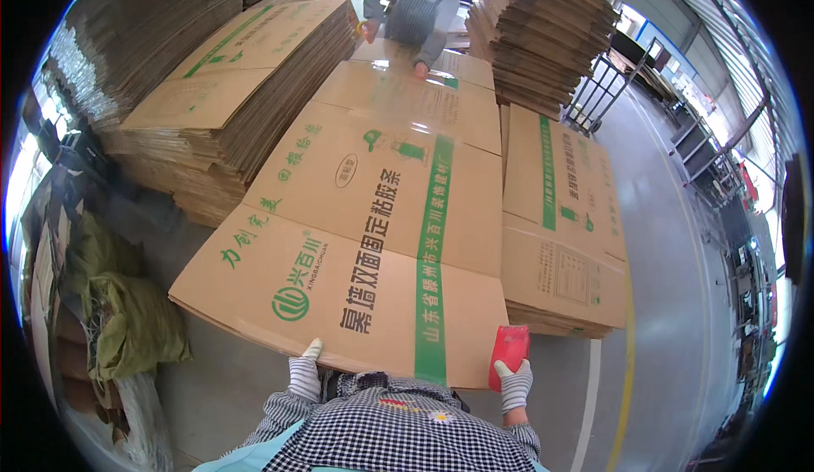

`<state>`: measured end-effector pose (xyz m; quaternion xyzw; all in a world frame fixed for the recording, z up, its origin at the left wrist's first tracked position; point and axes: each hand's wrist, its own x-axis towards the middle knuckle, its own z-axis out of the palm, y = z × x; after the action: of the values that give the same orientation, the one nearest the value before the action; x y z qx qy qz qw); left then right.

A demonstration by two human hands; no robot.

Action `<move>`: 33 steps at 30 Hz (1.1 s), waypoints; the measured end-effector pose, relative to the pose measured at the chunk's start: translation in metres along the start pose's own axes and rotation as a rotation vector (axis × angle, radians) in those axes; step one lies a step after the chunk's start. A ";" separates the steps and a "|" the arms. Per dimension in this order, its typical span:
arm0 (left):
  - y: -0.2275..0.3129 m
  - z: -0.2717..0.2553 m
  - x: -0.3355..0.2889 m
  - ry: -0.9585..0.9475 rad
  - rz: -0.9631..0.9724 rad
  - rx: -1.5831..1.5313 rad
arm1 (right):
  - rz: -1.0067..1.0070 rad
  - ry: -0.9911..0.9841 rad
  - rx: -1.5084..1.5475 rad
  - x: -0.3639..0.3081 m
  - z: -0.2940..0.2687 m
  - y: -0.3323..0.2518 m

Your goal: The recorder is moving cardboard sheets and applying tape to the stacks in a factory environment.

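Note:
In front of me lies a large flat cardboard box (373, 217), brown with green print and a green stripe. My left hand (305, 372), in a striped white glove, grips its near edge, thumb on top and fingers hidden below. At the near right corner my right hand (514, 385), gloved alike, is closed on a red boxy object (507, 349) whose exact kind I cannot make out. Across the far end leans a co-worker (415, 5) in a striped apron, one hand (421, 70) on the cardboard. Shiny clear film (398, 90) seems to lie there.
Tall stacks of flattened cardboard (254, 107) rise on the left, with another stack (543, 31) at the far right. A lower stack (564, 217) adjoins my box's right side. Green sacks (136, 323) sit on the left floor. A hand cart (598, 90) stands by the aisle.

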<state>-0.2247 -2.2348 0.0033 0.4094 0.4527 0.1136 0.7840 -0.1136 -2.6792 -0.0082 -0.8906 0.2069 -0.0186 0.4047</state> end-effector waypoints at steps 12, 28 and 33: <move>-0.027 0.067 0.307 -0.334 0.263 0.075 | 0.080 -0.055 0.209 0.064 0.039 -0.114; 0.030 0.196 0.347 0.008 -0.198 -0.322 | 0.379 0.120 0.194 0.026 0.008 -0.072; 0.128 0.257 0.216 -0.074 0.648 0.718 | 0.395 0.129 0.333 0.054 -0.004 -0.007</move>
<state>0.1283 -2.1732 0.0311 0.7778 0.2842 0.1740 0.5329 -0.0624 -2.6987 -0.0072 -0.7511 0.3963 -0.0299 0.5272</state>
